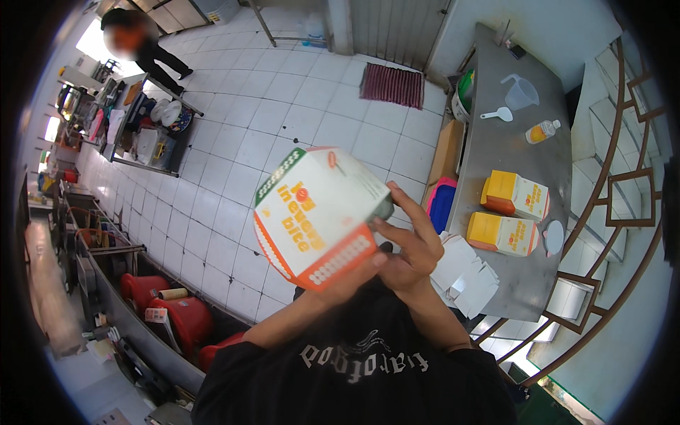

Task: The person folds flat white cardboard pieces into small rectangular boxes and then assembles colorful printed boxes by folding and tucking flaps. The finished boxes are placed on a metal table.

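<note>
Over the tiled floor, in front of my chest, is a white cardboard food box [312,212] with orange and green trim and yellow lettering. It is tilted. My left hand [347,278] grips its lower edge from beneath, with most of the fingers hidden behind the board. At the box's right end, my right hand [411,244] has its fingers bent around the edge, near a dark gap. What lies inside cannot be made out.
At right stands a metal table [520,283]. It bears two yellow-topped boxes [510,194], flat white cardboard pieces [464,276], a bottle [543,132], a white scoop [498,113], a clear jug [520,92] and a round lid [553,237]. Red tubs [188,326] sit lower left; a person [152,53] stands far left.
</note>
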### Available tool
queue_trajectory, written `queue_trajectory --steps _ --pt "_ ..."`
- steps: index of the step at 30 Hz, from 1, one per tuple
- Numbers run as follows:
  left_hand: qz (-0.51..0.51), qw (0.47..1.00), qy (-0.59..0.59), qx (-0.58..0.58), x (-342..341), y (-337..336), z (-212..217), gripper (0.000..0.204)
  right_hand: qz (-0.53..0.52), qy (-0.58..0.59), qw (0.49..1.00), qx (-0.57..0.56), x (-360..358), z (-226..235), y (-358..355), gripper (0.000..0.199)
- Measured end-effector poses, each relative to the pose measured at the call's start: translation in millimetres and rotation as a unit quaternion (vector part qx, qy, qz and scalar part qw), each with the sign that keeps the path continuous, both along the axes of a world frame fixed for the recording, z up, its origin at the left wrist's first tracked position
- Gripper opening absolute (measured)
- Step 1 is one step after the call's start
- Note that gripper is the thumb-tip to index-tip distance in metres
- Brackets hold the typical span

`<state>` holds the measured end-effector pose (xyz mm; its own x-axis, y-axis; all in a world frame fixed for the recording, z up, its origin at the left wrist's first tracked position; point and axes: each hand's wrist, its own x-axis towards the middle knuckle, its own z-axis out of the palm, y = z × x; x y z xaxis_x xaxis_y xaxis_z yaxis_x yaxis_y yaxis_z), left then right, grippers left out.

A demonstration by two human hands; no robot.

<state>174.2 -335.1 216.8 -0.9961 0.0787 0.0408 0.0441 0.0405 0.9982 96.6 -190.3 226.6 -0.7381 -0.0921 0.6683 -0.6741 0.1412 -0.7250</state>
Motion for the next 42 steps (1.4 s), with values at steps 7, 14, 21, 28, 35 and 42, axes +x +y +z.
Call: queue_trajectory --steps 7,14,21,28,35,42 --pt "0.398 0.87 0.281 -0.077 -37 -9 -4 0.057 0.126 -0.182 0.94 -0.26 -5 -58 19 0.035" --pt "0.282 0.892 0.286 -0.206 -47 -21 23 0.029 0.051 -0.455 0.782 -0.424 8 -76 -2 0.03" --pt "0.113 0.838 0.406 -0.346 -66 -43 37 0.033 0.237 -0.473 0.733 -0.427 19 -3 -16 0.042" --pt "0.006 0.803 0.482 -0.351 -71 -62 50 0.028 0.189 -0.455 0.78 -0.385 9 12 10 0.037" --pt "0.146 0.887 0.4 -0.179 -62 -18 34 0.03 -0.11 -0.256 0.959 -0.058 26 9 -1 0.03" --pt "0.195 0.938 0.287 -0.001 -49 25 40 0.025 0.066 -0.271 0.912 -0.3 27 -3 15 0.042"
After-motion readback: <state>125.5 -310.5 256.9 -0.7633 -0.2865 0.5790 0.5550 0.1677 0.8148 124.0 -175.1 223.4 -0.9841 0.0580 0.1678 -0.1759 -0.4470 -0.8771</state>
